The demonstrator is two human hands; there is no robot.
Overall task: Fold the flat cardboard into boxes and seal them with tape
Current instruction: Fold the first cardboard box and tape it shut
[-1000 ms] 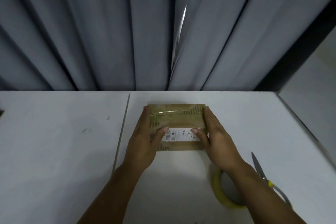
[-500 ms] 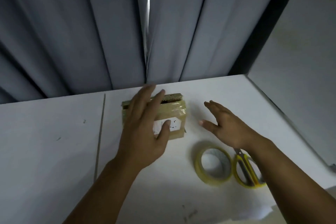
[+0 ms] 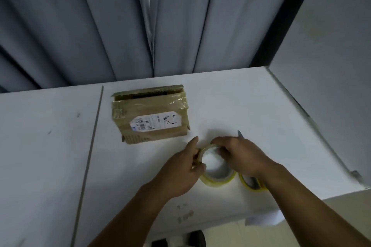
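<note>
A small brown cardboard box [image 3: 152,114] lies on the white table [image 3: 50,156], with a white shipping label on top and clear tape across it; its far flap stands slightly open. In front of it, to the right, sits a roll of clear yellowish tape [image 3: 217,178]. My left hand [image 3: 184,170] pinches the roll's left rim. My right hand [image 3: 241,156] grips the roll's far right rim with curled fingers. Both hands are off the box.
Yellow-handled scissors [image 3: 251,183] lie just right of the tape, mostly hidden under my right wrist, with the blade tip [image 3: 240,133] showing beyond my hand. Grey curtains hang behind the table. A seam runs down the table at the left. The table's right edge meets a wall.
Both hands left the box and moved down-right onto the tape roll, which they now hold. The view shifted, so the box now appears further left and up.
</note>
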